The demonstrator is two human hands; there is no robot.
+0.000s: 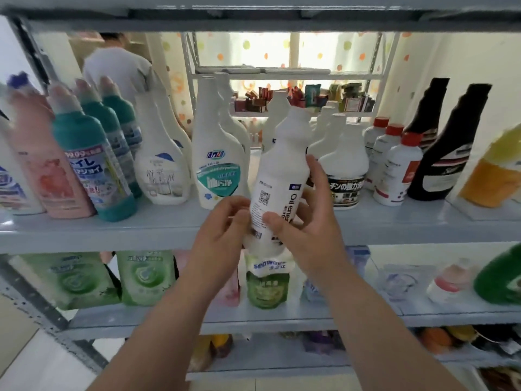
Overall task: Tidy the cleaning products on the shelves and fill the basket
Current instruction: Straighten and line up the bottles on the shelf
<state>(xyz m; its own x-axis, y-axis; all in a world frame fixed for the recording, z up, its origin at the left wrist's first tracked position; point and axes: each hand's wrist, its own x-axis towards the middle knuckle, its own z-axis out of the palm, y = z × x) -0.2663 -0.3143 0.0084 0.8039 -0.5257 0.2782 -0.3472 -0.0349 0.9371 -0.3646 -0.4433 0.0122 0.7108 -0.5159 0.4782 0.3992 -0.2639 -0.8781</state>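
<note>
1. The white bottle (284, 153) is held up in front of the middle shelf (112, 230), tilted with its neck leaning right, clear of the board.
2. The left hand (222, 235) curls its fingers round the bottle's lower left side. The right hand (307, 230) wraps it from the right, thumb across the label and fingers behind.
3. Just behind the bottle stand a spray bottle with a teal label (217, 159) on its left and a white jug with Japanese lettering (345, 165) on its right. The held bottle covers the gap between them.
4. Further left on the same shelf are teal bottles (93, 153) and a pink bottle (48, 170). To the right are red-capped white bottles (400, 170), 2 black bottles (445, 153) and a yellow-orange bottle (496, 170).
5. On the lower shelf (253, 320) sit green refill pouches (143, 277). A darker green pouch (266, 283) is directly below the hands.
6. Behind the shelving, a person in a grey shirt (118, 69) faces away, and a far rack holds small boxes (304, 97).
7. The hands hide the held bottle's base, and the thumb cuts off its label text. The edge bottles are blurred, and the bottom shelf's contents are too dark to identify.
</note>
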